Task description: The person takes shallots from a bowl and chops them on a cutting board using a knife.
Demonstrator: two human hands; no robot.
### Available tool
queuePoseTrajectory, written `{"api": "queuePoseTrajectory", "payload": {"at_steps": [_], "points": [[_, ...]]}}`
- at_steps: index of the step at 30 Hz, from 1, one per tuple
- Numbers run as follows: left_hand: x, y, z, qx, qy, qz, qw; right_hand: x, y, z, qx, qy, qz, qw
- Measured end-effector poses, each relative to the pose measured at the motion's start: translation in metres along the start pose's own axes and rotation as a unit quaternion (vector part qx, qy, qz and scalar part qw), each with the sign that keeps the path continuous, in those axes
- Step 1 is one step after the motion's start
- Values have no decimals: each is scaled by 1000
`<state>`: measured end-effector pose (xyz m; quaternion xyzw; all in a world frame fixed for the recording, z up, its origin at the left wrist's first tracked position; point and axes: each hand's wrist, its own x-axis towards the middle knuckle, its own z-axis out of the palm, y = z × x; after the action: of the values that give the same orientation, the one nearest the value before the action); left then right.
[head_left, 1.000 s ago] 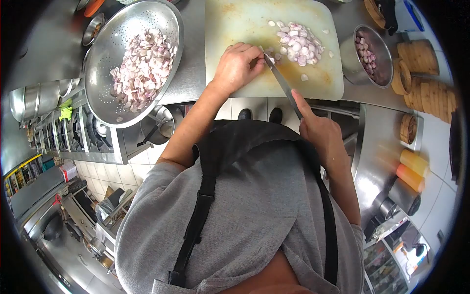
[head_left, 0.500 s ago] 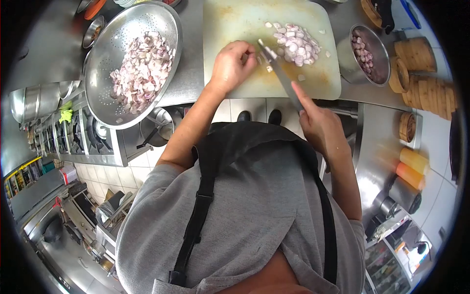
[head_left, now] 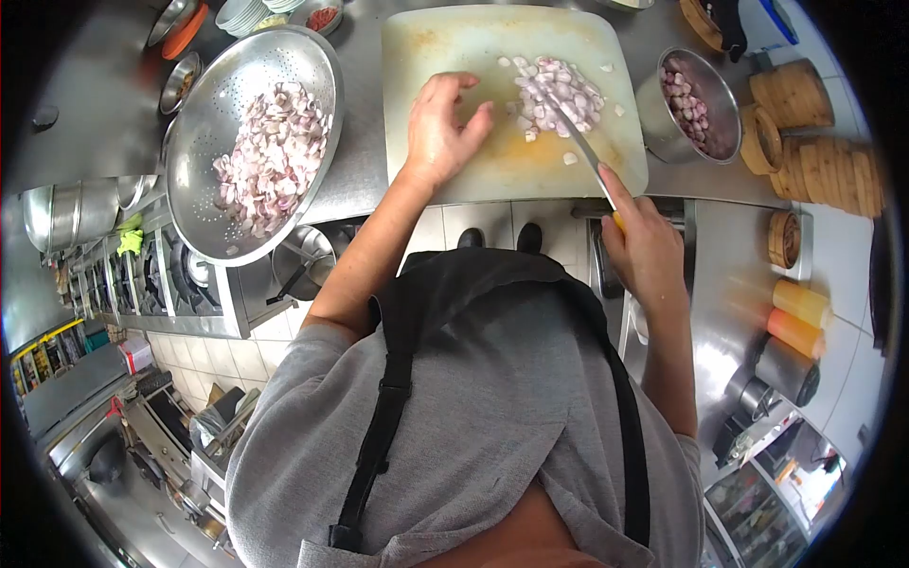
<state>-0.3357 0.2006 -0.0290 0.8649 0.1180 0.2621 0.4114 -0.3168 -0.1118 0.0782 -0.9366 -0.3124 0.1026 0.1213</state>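
My right hand [head_left: 646, 244] is closed round the handle of a knife [head_left: 589, 151], whose blade reaches over the board into the pile of sliced shallots [head_left: 561, 95]. On the left part of the white cutting board [head_left: 436, 45], my left hand [head_left: 445, 133] is open, thumb and fingers apart, with nothing between them. A few loose slices lie around the pile. Left of the board, a large steel colander [head_left: 204, 180] holds many more sliced shallots [head_left: 270, 156]. To the board's right stands a steel pot [head_left: 655, 118] with whole peeled shallots [head_left: 686, 106] inside.
Bamboo steamers [head_left: 793, 95] stand at the far right, with yellow and orange bottles [head_left: 795, 331] below them. Small bowls [head_left: 178, 83] and stacked white plates [head_left: 241, 14] sit beyond the colander. A stove [head_left: 151, 275] is at the left.
The knife has moved from beside my left hand to the slice pile, and my right hand has shifted right. My left hand has opened wider. The whole view has shifted slightly.
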Motion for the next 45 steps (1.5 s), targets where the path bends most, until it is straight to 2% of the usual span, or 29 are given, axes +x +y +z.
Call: {"api": "queuePoseTrajectory", "payload": {"at_steps": [2, 5, 6, 9, 15, 17, 23, 25, 27, 29, 31, 33, 34, 36, 37, 39, 45], "points": [[13, 16, 11, 30, 62, 137, 988, -5, 2, 10, -21, 63, 2, 998], [22, 44, 28, 50, 31, 184, 981, -10, 0, 20, -15, 81, 4, 997], [25, 44, 36, 76, 3, 183, 980, -12, -1, 23, -16, 84, 4, 996], [33, 40, 51, 98, -4, 172, 980, -20, 0, 22, 14, 121, -1, 993], [65, 13, 49, 138, 26, 184, 973, -45, 15, 23, 12, 130, 31, 991], [78, 13, 47, 172, 49, 182, 967, -53, 21, 24, 51, 108, 88, 989], [111, 70, 64, 98, 44, 240, 965, -69, 35, 29, 104, 122, 145, 976], [124, 98, 78, 16, 8, 306, 952, -73, 39, 32, 96, 122, 161, 975], [137, 127, 99, 3, 5, 340, 940, -77, 43, 36, 87, 119, 174, 974], [146, 151, 124, 6, -111, 347, 931, -82, 45, 40, 137, 138, 174, 965], [157, 170, 158, 18, -145, 377, 915, -85, 43, 38, 147, 122, 208, 959], [168, 180, 194, 154, -281, 402, 857, -88, 44, 40, 160, 115, 204, 959], [172, 180, 209, 150, -283, 411, 854, -90, 42, 39, 156, 115, 209, 959], [174, 183, 243, 288, -346, 405, 796, -94, 40, 42, 165, 123, 209, 956], [174, 181, 258, 280, -347, 416, 792, -96, 40, 44, 177, 123, 200, 956], [175, 173, 276, 352, -387, 387, 759, -98, 38, 47, 165, 122, 215, 955], [178, 170, 291, 374, -387, 414, 734, -104, 35, 50, 171, 121, 202, 957]]}}
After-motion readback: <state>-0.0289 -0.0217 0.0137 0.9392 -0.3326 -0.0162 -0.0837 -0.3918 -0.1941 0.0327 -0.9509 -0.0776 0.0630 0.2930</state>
